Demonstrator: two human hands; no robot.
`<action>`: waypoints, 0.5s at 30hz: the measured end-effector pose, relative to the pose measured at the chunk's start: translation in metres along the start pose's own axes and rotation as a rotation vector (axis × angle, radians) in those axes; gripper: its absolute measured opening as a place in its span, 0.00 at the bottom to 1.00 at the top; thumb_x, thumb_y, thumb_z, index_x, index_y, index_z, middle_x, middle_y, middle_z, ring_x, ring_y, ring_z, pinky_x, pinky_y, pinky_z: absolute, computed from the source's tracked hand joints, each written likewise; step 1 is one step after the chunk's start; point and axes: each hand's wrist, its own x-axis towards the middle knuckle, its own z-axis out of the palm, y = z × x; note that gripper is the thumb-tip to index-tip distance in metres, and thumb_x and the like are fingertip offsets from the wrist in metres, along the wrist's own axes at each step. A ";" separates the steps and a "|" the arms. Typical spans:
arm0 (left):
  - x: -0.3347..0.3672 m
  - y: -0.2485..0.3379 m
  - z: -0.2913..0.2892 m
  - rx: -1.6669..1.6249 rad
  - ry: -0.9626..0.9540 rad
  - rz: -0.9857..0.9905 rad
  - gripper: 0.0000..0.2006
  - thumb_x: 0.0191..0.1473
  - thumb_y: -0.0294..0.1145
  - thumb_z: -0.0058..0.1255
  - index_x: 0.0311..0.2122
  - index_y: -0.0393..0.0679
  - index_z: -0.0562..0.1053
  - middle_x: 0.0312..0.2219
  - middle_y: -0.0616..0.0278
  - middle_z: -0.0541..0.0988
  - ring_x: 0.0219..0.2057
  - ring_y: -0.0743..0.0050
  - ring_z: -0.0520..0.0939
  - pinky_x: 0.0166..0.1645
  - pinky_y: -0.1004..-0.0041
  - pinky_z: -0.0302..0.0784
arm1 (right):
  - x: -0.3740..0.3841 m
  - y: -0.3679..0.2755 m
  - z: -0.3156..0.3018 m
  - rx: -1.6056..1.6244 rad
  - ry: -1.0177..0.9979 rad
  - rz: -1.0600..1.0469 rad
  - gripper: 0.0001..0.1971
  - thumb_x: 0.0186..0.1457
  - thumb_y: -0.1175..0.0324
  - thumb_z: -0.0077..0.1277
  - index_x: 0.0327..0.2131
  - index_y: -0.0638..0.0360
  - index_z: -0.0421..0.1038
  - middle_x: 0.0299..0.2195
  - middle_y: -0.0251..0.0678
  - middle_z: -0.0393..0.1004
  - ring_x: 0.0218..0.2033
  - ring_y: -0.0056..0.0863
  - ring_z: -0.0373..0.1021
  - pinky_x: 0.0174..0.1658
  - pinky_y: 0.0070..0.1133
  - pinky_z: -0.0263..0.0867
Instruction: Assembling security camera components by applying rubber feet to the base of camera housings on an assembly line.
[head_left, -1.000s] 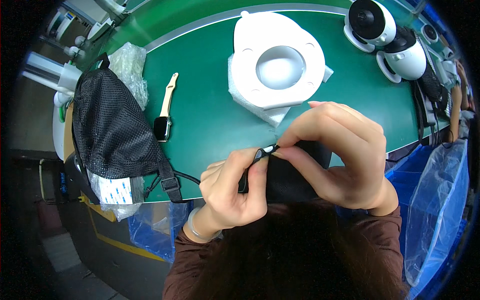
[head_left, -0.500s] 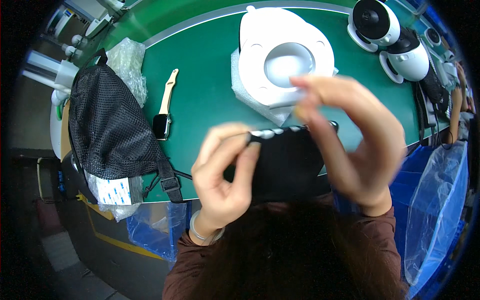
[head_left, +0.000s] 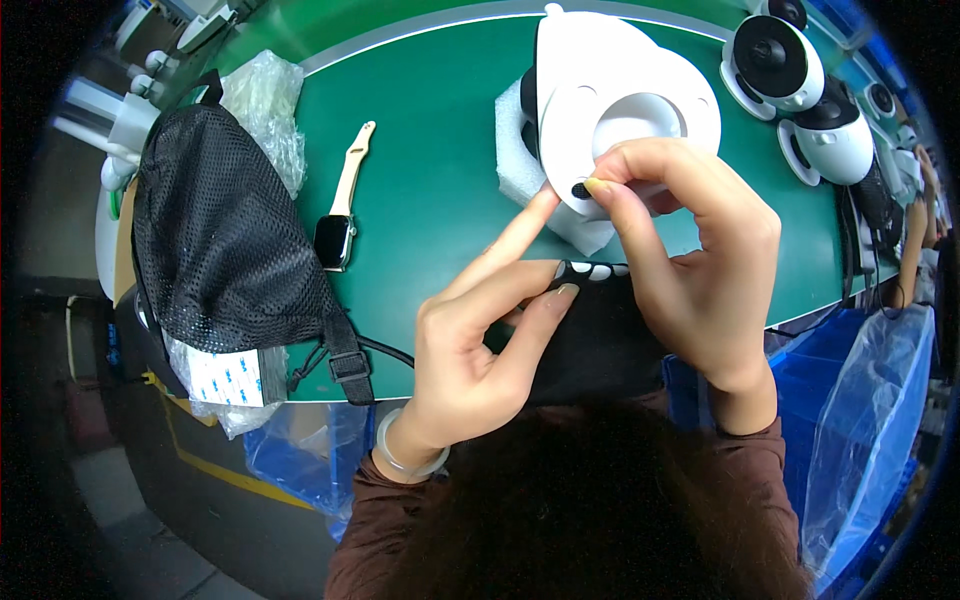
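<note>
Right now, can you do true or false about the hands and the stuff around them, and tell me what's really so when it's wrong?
1. The left hand pinches a black sheet. True.
2. The right hand is over the watch. False: its fingertips are at a small black pad by the edge of the white device.
3. The mesh bag is black. True.
4. The watch lies on top of the mesh bag. False: it lies on the green table, beside the bag.
</note>
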 end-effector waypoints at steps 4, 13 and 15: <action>-0.001 -0.002 -0.001 -0.001 -0.005 0.025 0.02 0.40 0.16 0.48 0.24 0.30 0.69 0.43 0.45 0.68 0.21 0.87 0.69 0.26 0.86 0.67 | 0.000 -0.001 0.002 0.001 0.025 -0.009 0.03 0.41 0.80 0.49 0.24 0.66 0.68 0.23 0.33 0.71 0.22 0.17 0.65 0.26 0.12 0.60; 0.001 -0.002 -0.002 0.026 -0.039 0.034 0.02 0.40 0.17 0.48 0.24 0.30 0.69 0.44 0.44 0.67 0.21 0.87 0.70 0.26 0.85 0.67 | -0.001 0.002 0.004 0.042 0.049 -0.004 0.03 0.41 0.80 0.49 0.24 0.66 0.68 0.23 0.33 0.71 0.23 0.16 0.64 0.26 0.11 0.59; 0.000 -0.002 -0.002 0.021 -0.029 0.022 0.03 0.40 0.17 0.48 0.24 0.30 0.69 0.44 0.44 0.67 0.22 0.86 0.71 0.27 0.85 0.67 | -0.001 0.001 0.004 0.049 0.049 -0.001 0.03 0.41 0.80 0.49 0.24 0.66 0.68 0.23 0.33 0.71 0.23 0.16 0.64 0.26 0.11 0.59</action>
